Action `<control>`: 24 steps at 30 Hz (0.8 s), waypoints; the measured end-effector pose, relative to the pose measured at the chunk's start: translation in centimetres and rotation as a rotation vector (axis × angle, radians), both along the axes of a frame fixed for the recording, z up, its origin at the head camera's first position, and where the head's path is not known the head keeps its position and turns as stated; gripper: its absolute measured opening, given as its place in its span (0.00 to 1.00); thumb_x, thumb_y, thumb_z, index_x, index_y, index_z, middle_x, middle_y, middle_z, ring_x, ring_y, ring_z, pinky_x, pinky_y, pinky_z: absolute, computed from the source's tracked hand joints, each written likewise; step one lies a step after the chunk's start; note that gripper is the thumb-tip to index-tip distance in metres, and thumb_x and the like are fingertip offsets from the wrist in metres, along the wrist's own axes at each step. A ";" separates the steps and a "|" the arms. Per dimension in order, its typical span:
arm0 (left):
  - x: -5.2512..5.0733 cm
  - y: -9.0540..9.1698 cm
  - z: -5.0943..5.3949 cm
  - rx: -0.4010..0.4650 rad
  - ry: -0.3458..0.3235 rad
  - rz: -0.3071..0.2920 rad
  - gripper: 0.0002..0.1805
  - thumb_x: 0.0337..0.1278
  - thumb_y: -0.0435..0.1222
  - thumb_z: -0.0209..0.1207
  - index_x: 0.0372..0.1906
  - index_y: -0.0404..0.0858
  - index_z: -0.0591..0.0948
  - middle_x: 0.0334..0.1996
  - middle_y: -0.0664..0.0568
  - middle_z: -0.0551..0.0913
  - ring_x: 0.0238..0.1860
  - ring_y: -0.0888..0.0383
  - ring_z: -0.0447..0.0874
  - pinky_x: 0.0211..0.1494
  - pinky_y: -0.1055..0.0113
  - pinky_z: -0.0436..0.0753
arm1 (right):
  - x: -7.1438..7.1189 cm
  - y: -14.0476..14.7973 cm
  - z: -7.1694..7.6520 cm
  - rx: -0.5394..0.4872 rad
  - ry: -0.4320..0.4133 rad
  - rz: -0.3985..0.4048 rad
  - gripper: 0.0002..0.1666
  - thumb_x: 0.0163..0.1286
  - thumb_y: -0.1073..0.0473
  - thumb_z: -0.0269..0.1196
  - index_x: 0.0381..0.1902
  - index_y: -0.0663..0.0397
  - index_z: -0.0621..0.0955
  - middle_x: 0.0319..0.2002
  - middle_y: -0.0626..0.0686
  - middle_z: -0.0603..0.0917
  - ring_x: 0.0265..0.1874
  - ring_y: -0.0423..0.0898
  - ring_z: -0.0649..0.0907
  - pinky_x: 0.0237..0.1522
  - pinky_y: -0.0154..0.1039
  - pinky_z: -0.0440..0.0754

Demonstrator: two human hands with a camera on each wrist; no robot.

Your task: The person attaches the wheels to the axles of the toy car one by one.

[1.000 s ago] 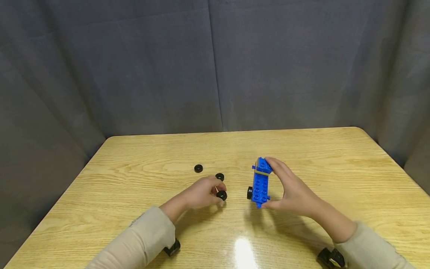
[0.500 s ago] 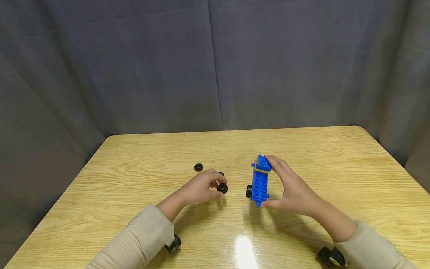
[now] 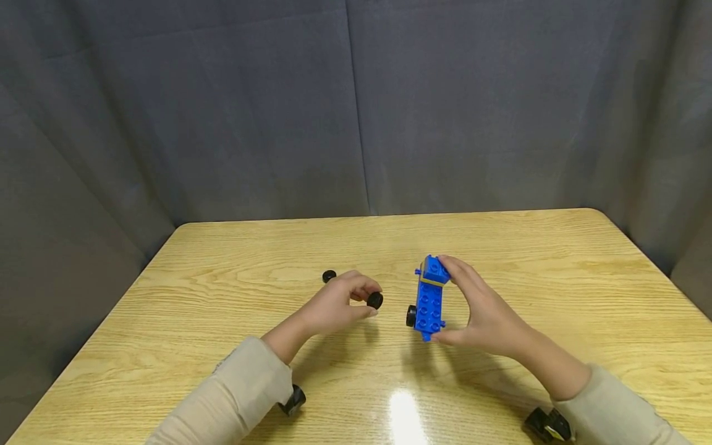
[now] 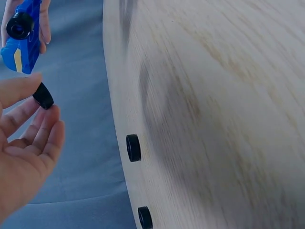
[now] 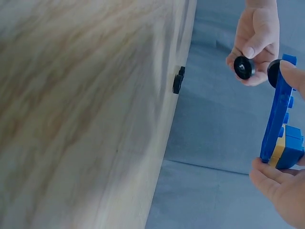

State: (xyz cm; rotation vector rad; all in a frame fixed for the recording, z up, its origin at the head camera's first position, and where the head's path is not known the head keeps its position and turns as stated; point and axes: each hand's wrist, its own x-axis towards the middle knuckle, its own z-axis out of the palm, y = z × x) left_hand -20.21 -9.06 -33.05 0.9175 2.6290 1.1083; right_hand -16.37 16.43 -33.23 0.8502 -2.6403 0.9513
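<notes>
In the head view my left hand [image 3: 336, 306] pinches a small black toy wheel [image 3: 375, 300] between thumb and fingers, above the table. Facing it, my right hand [image 3: 484, 309] holds a blue toy car [image 3: 429, 303] by its two ends, thumb at the near end and fingers at the far end. The car has studs on top and a yellow strip near its far end. One black wheel [image 3: 411, 316] is mounted on its left side, near the thumb end; a bare blue peg [image 3: 418, 272] sticks out farther up that side. The held wheel and the car are apart.
Two loose black wheels lie on the wooden table [image 3: 233, 266]: a nearer wheel [image 4: 134, 148] and a farther wheel [image 4: 145, 217] in the left wrist view. In the head view my left hand hides one of them. A grey curtain [image 3: 267, 111] hangs behind the table.
My left hand has lifted the wheel and carried it slightly away from me and to the right, toward the car. The right hand and the car have barely moved.
</notes>
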 end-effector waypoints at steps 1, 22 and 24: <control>0.0 0.1 0.1 0.007 -0.001 0.004 0.18 0.48 0.33 0.59 0.47 0.37 0.74 0.41 0.52 0.72 0.41 0.57 0.72 0.46 0.61 0.72 | 0.0 0.0 0.0 0.000 0.005 0.002 0.65 0.35 0.49 0.74 0.66 0.48 0.47 0.62 0.57 0.54 0.56 0.56 0.62 0.49 0.56 0.66; -0.3 1.6 0.1 0.181 -0.030 0.007 0.18 0.49 0.34 0.59 0.48 0.38 0.74 0.41 0.52 0.72 0.43 0.55 0.74 0.47 0.62 0.73 | 0.4 -0.6 0.2 -0.014 0.016 0.021 0.65 0.34 0.51 0.74 0.66 0.48 0.48 0.62 0.57 0.54 0.56 0.56 0.62 0.49 0.56 0.65; -0.3 1.8 0.2 0.179 -0.031 0.021 0.18 0.49 0.35 0.59 0.48 0.38 0.74 0.41 0.53 0.73 0.43 0.58 0.74 0.47 0.64 0.73 | 0.5 -0.7 0.2 -0.017 0.016 0.025 0.65 0.34 0.51 0.74 0.66 0.48 0.48 0.62 0.57 0.54 0.57 0.56 0.61 0.49 0.56 0.65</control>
